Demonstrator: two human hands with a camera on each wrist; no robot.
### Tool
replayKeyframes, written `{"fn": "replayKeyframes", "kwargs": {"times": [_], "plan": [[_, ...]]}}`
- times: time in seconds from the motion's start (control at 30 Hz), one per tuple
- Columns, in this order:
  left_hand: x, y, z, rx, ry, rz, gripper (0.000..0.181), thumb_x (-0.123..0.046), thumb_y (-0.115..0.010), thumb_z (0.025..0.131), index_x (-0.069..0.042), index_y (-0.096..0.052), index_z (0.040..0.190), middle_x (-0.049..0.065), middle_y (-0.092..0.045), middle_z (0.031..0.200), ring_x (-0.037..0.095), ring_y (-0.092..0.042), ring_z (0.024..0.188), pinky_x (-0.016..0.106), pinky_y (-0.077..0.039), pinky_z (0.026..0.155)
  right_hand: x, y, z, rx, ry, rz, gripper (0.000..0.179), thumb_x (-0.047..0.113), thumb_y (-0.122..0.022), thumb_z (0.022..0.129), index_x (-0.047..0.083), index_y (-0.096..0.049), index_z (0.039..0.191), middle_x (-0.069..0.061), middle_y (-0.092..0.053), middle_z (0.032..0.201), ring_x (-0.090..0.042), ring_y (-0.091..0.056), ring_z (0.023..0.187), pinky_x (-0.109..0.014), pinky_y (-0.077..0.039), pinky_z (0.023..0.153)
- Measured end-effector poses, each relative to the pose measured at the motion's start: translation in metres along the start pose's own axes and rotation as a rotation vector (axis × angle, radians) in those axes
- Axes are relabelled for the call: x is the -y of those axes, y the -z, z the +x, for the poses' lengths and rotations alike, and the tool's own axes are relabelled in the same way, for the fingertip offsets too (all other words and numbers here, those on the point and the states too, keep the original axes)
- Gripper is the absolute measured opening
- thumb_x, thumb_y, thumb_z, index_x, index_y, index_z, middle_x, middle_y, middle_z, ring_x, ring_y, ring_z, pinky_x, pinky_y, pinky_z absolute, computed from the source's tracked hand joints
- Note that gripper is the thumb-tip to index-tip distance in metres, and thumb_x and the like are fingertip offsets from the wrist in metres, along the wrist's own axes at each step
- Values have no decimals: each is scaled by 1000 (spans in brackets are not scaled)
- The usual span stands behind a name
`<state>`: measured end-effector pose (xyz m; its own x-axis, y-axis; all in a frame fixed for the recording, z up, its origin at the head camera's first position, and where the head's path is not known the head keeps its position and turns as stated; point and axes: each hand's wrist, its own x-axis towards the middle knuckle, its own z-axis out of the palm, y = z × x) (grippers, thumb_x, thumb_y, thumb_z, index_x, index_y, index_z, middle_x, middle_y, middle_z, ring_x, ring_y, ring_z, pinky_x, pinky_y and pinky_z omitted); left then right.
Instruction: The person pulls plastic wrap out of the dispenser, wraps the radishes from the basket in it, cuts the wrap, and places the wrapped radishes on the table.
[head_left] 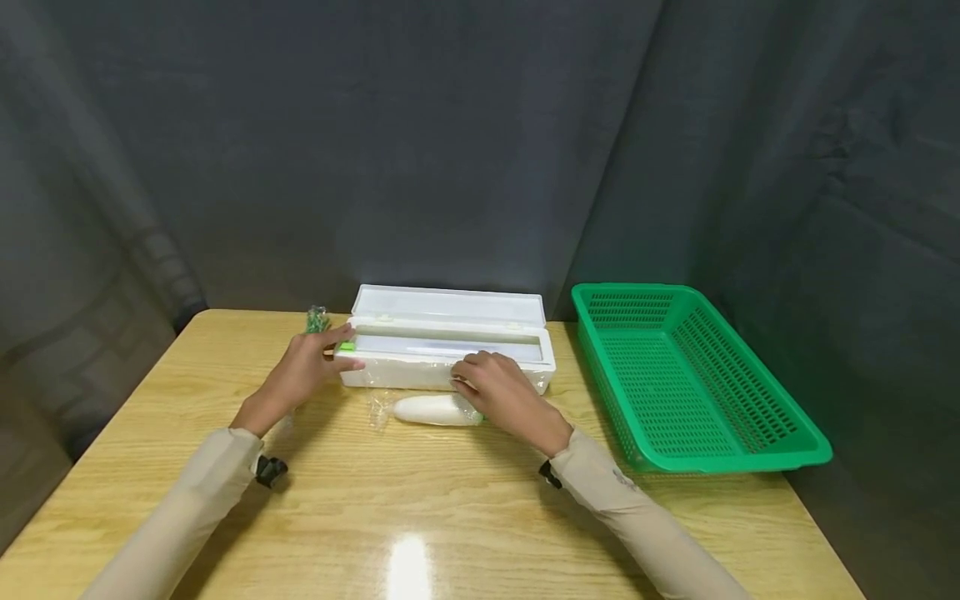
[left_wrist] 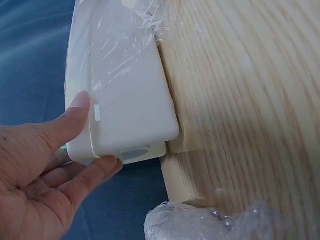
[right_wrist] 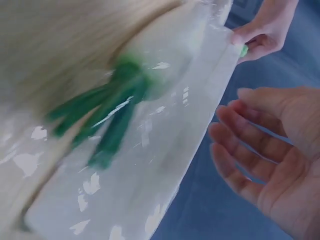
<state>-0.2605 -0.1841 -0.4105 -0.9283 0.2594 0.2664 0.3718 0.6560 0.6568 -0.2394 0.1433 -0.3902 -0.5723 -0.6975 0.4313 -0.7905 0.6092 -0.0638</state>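
A long white cling film dispenser [head_left: 442,372] stands at the back of the table with its lid [head_left: 450,305] raised. My left hand [head_left: 300,371] grips its left end, thumb on the front edge and fingers around the end, beside a small green piece [head_left: 347,346]. Clear cling film [right_wrist: 165,145] hangs over the dispenser's front. A white radish [head_left: 435,409] with green leaves [right_wrist: 112,107] lies before the dispenser, film over or around it. My right hand [head_left: 506,396] hovers at the dispenser's front right; in the right wrist view its fingers are loosely bent, apart from the film edge.
On the right of the wooden table [head_left: 360,517] sits a green perforated basket [head_left: 750,462]. A film-wrapped item with green tips [head_left: 317,319] lies behind my left hand. Dark curtains [head_left: 450,150] hang right behind the table's back edge.
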Motion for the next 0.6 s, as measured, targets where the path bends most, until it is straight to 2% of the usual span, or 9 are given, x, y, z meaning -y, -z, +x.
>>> {"fn": "replayKeyframes", "kwargs": {"times": [0.13, 0.23, 0.3, 0.43, 0.6], "plan": [[2, 0, 0, 3, -11, -2, 60, -14, -82, 92, 10, -58, 142, 29, -48, 151, 46, -67, 117, 22, -52, 65, 5, -8, 24, -19, 15, 11, 6, 12, -71, 101, 11, -76, 97, 0, -72, 91, -16, -64, 83, -32, -54, 77], [4, 2, 0, 17, -11, -1, 62, -17, -82, 92, 8, -58, 143, 28, -48, 151, 46, -68, 116, 27, -56, 68, 11, -15, 40, 32, -9, -18, 13, 16, -73, 101, 9, -75, 111, -4, -72, 106, -20, -66, 98, -35, -54, 86], [4, 4, 0, 24, -5, 6, 62, -18, -82, 92, 7, -58, 143, 26, -49, 152, 46, -68, 117, 35, -61, 75, 18, -20, 50, 79, -16, -44, 19, 19, -72, 102, 9, -73, 118, -5, -70, 114, -22, -65, 105, -36, -53, 88], [3, 7, 2, 30, 8, 16, 61, -20, -83, 92, 7, -59, 142, 25, -51, 150, 48, -67, 118, 51, -61, 86, 32, -29, 70, 118, 0, -77, 25, 23, -68, 104, 10, -70, 125, -6, -68, 119, -22, -64, 108, -36, -52, 88], [2, 7, 4, 34, 4, 6, 60, -19, -83, 92, 9, -60, 140, 28, -52, 148, 50, -66, 117, 54, -60, 89, 42, -40, 95, 92, -1, -28, 28, 23, -65, 106, 6, -70, 127, -7, -71, 117, -21, -67, 103, -32, -55, 88]]}}
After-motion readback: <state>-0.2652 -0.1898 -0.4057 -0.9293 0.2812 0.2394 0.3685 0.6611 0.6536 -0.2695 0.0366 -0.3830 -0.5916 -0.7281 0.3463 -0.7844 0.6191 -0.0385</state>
